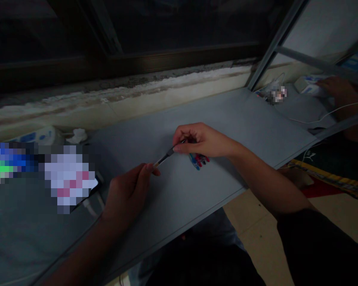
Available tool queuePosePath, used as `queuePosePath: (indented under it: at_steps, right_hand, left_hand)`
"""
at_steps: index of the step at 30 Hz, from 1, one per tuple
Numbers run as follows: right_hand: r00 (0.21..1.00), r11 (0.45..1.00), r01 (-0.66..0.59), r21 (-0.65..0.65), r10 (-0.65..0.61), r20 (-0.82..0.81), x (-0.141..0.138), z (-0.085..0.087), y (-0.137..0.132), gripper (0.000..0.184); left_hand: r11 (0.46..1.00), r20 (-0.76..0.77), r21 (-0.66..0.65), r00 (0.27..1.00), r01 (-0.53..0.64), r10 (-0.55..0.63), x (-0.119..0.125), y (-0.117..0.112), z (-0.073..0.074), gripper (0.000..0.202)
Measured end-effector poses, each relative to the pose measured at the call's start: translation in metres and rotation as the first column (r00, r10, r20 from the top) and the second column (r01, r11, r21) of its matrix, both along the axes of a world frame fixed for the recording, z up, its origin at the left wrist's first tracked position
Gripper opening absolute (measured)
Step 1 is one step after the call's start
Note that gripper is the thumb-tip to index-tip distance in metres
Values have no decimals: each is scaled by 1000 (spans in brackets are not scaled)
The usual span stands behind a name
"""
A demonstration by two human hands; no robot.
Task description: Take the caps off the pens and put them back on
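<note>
1. Where the two hands meet above the board, a slim pen-like tool spans the gap between them, tilted low, with a dark shaft, a narrow metal collar and a paler lower end.
2. The left hand is almost closed, its fingertips pinching the tool's lower end.
3. The right hand is curled and nearly shut around the tool's upper end.
4. Just beneath the right hand's fingers, a small cluster of glossy blue and red clips lies on the board.
5. Under both hands stretches a smooth, matte grey board, flat with a straight edge.
6. Beyond the fingertips runs a rough ledge with flaking white plaster, below a dark window frame.
7. Left of the left hand, pixelated objects are too blurred to identify; farther out sits a crumpled white tissue.
8. Right of the right hand, a metal-framed pane shows a hand and a thin white cable.
9. Below the right forearm's dark sleeve, beige floor tiles show.
</note>
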State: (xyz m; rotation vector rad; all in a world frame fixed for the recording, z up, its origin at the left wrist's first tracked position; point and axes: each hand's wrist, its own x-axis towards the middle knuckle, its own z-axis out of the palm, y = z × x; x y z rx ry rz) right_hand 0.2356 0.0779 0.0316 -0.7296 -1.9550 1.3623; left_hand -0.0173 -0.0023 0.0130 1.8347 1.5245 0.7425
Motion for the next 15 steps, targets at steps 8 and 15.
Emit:
queuePosePath:
  at_steps: [8,15]
  right_hand:
    - [999,999,28,16,-27,-33,2,-8,8,21]
    - [992,995,100,7,-99,-78,3,-9,11,27]
  left_hand:
    - [1000,-25,8,1000,-18,18,-2,4,-7,47]
    - [999,-17,28,999,-28,29,0,7,-7,47]
